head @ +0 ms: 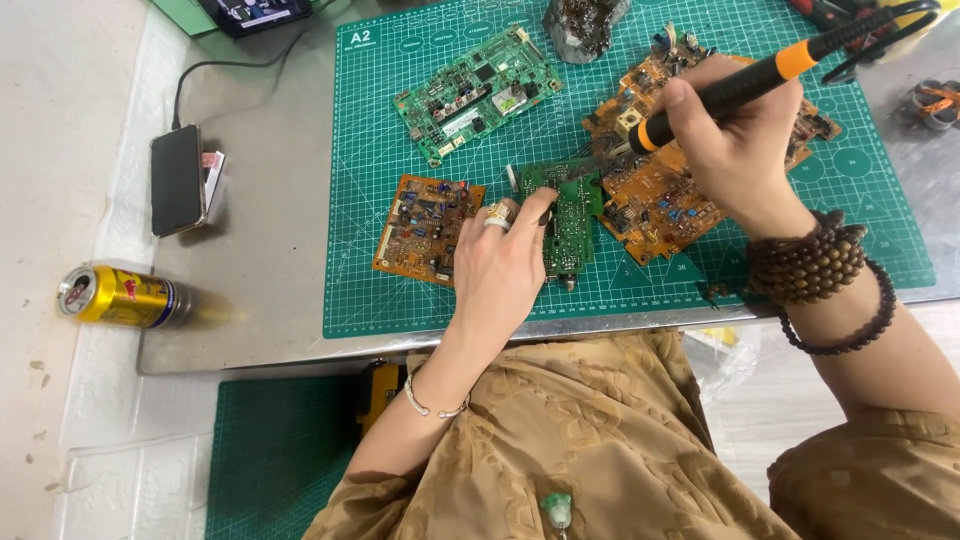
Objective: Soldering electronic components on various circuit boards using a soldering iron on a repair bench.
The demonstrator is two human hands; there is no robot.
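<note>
My right hand (735, 140) grips a black and orange soldering iron (760, 78) like a pen; its metal tip rests on the top of a small green circuit board (568, 215). My left hand (500, 262), with a ring on one finger, presses down on that board's left edge with a fingertip. The board lies on a green cutting mat (420, 300) in the middle of a metal table.
An orange circuit board (425, 225) lies left of my hand, a larger orange one (660, 195) right, a green one (475, 92) behind. A phone (177, 180) and a yellow can (118, 296) sit at the left. A wire sponge holder (583, 25) stands at the back.
</note>
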